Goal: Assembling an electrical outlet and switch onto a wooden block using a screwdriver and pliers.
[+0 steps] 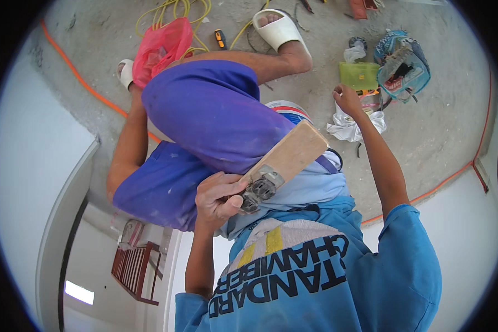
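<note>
My left hand [218, 200] is closed around the lower end of a flat wooden board [293, 155], thumb on its face. Beside the thumb, a dusty dark electrical outlet [261, 189] is fixed to the board. The board slants across my lap, its far end up to the right. My right hand [347, 100] is stretched out low to the right, fingers curled, and what they hold, if anything, is hidden. It is beside a green plastic case [358, 76] and just above a crumpled white plastic bag [353, 127].
A blue tool bag [404, 72] stands right of the green case. A white bucket [289, 109] is partly hidden by my legs. A pink plastic bag [163, 47], a yellow cable [202, 16] and an orange-black tool [220, 39] lie on the concrete. An orange hose [83, 80] runs along the left.
</note>
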A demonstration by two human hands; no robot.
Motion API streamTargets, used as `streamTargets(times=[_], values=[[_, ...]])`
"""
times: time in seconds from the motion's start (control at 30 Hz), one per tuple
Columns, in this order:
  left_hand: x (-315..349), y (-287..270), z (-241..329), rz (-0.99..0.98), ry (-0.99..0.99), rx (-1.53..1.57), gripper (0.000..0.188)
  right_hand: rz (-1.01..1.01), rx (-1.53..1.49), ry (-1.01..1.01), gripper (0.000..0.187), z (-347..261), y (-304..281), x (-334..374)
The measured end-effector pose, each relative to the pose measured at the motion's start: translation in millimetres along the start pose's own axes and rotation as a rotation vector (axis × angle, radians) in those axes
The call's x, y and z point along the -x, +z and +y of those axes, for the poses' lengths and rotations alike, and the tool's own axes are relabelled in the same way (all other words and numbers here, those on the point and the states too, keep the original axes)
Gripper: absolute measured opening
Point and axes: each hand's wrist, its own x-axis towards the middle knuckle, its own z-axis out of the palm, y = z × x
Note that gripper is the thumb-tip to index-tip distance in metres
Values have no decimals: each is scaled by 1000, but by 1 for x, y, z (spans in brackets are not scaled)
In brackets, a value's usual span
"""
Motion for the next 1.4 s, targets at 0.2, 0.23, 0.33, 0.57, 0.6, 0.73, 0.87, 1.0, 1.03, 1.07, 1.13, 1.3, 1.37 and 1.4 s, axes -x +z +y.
streamTargets(times=[0.2,0.23,0.33,0.57,0.6,0.73,0.87,1.0,1.03,1.07,1.13,1.3,1.37,1.4], values=[[16,-40,-10,337,-289,353,48,-127,-59,-95,22,-24,16,5],[20,-49,-10,458,-228,436,55,-114,-53,-132,22,-26,15,5],[33,-80,0,561,-159,675,60,-83,-37,-168,23,-26,6,3],[40,-162,7,481,225,979,23,-100,-8,-67,24,-24,-14,18],[41,-172,1,498,276,993,23,-116,16,-55,24,-25,-15,22],[46,-187,-24,520,363,1061,24,-183,107,-15,24,-39,-19,30],[53,-190,-36,541,363,1025,24,-232,160,7,25,-57,-18,26],[56,-194,-45,482,373,1133,25,-267,193,3,25,-75,-13,18],[57,-195,-47,505,355,1141,26,-276,194,-2,25,-79,-11,17],[58,-195,-50,509,344,1148,26,-281,195,-3,25,-83,-9,15],[60,-195,-55,525,355,1133,26,-289,198,-12,25,-90,-5,12],[65,-196,-62,544,359,1131,24,-288,200,-63,26,-96,-2,16],[62,-206,-64,533,331,1063,17,-260,200,-79,26,-89,-11,25],[60,-207,-66,562,374,1176,15,-238,204,-80,26,-83,-19,29]])
